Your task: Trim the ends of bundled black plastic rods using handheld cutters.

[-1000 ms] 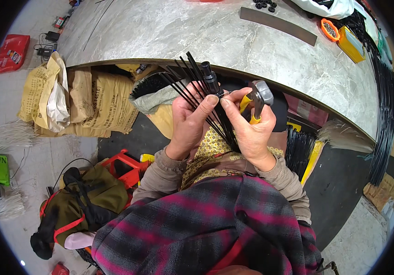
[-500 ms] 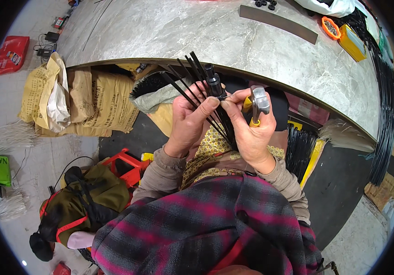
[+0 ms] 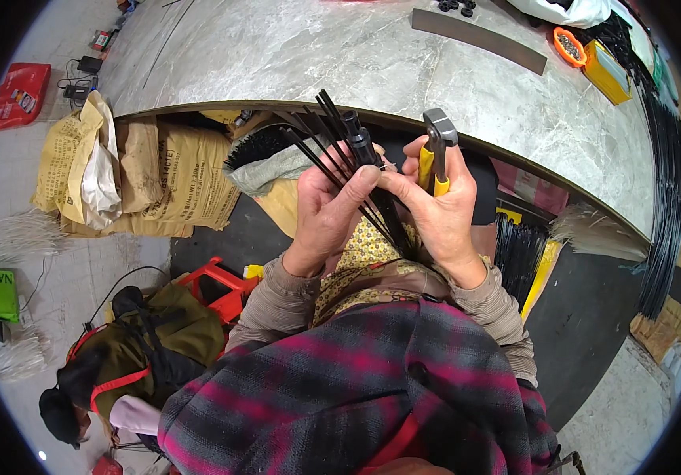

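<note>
Over my lap, my left hand (image 3: 325, 214) is closed round a bundle of thin black rods (image 3: 314, 150) that fan up and to the left. Among them stands a black stepped cylindrical fitting (image 3: 359, 136), tilted slightly left. My left thumb presses near the fitting's base. My right hand (image 3: 447, 218) keeps a pair of pliers (image 3: 437, 150) with yellow handles and a grey metal head between its fingers, head upward. Its thumb tip meets my left thumb beside the fitting, where a tiny light strand shows; whether the thumb pinches it is unclear.
Ahead curves a grey marble-patterned table (image 3: 277, 59), bearing a dark flat strip (image 3: 479, 41), an orange dish (image 3: 569, 47) of small parts and a yellow box (image 3: 607, 73). Long black strands (image 3: 665, 198) hang at right. Paper sacks (image 3: 190, 178), a red stool (image 3: 218, 289) and another person (image 3: 131, 356) are left.
The pliers have turned more upright in my right hand, with their head higher. The fitting has shifted slightly left. The other person at lower left has leaned further left.
</note>
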The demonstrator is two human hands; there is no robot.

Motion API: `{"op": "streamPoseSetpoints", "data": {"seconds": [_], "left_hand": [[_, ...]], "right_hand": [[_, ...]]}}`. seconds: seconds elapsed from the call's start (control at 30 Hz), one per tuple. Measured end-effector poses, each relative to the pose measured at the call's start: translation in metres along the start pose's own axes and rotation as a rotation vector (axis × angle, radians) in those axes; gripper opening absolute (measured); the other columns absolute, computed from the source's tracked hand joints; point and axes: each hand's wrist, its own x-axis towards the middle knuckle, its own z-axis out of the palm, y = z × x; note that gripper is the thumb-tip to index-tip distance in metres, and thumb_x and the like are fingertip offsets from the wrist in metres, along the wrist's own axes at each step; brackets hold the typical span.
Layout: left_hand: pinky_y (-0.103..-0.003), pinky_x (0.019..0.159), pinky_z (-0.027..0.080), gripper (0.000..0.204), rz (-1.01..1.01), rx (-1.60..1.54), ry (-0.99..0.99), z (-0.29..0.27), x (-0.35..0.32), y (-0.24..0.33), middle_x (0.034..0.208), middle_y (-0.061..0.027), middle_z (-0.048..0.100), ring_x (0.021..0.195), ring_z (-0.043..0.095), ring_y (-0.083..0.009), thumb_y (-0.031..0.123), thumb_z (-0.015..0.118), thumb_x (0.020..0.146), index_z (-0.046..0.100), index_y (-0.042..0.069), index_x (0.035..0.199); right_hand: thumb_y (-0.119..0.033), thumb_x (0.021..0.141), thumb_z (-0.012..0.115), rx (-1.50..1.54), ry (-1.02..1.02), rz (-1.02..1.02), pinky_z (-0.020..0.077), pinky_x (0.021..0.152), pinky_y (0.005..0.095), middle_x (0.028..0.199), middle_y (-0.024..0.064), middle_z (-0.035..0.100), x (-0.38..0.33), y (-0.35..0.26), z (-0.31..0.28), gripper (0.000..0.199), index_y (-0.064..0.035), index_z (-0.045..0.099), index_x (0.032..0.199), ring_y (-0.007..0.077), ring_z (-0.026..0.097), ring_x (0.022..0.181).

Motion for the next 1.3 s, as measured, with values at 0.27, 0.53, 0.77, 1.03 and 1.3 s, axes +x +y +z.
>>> {"op": "streamPoseSetpoints", "data": {"seconds": [0.27,0.53,0.77,1.03,1.3], "left_hand": [[-0.029,0.085,0.049,0.027,0.041,0.074,0.032,0.005,-0.002,-0.005,0.099,-0.0084,0.063,0.09,0.062,-0.0136,0.012,0.058,0.099,0.052,-0.002,0.121],[-0.033,0.082,0.052,0.031,0.104,0.115,-0.014,-0.001,-0.001,-0.014,0.1,-0.0116,0.063,0.089,0.063,-0.018,0.013,0.054,0.1,0.05,-0.005,0.124],[-0.031,0.081,0.051,0.031,0.099,0.179,-0.03,0.001,-0.003,-0.012,0.1,-0.0105,0.063,0.088,0.063,-0.0162,0.014,0.055,0.1,0.051,-0.005,0.124],[-0.026,0.076,0.05,0.025,0.118,0.187,-0.006,0.008,-0.003,-0.009,0.097,-0.0078,0.062,0.084,0.063,-0.0133,0.011,0.055,0.099,0.052,-0.005,0.118],[-0.025,0.076,0.05,0.026,0.097,0.141,0.0,0.003,-0.004,-0.013,0.094,-0.0075,0.064,0.084,0.064,-0.0126,0.011,0.057,0.099,0.053,-0.005,0.119]], "right_hand": [[-0.004,0.087,0.071,-0.093,-0.29,0.122,0.0451,0.071,0.0205,0.086,-0.0014,0.057,0.008,-0.023,-0.033,0.026,-0.0019,0.057,0.109,0.0051,0.054,0.078],[-0.029,0.097,0.061,-0.408,-0.648,0.054,0.0467,0.069,0.0344,0.086,0.016,0.055,0.014,-0.048,-0.082,0.035,0.0017,0.053,0.111,0.0258,0.059,0.076],[-0.034,0.098,0.059,-0.609,-0.829,0.153,0.0454,0.07,0.037,0.083,0.0176,0.056,0.024,-0.052,-0.085,0.04,0.0027,0.053,0.112,0.0275,0.056,0.076],[-0.033,0.098,0.06,-0.622,-0.879,0.193,0.045,0.069,0.034,0.082,0.0139,0.055,0.031,-0.059,-0.081,0.041,0.0041,0.055,0.113,0.02,0.052,0.074],[-0.037,0.097,0.059,-0.727,-0.87,0.097,0.0439,0.063,0.0376,0.073,0.0155,0.053,0.034,-0.06,-0.081,0.041,0.0022,0.051,0.106,0.0266,0.052,0.065]]}}
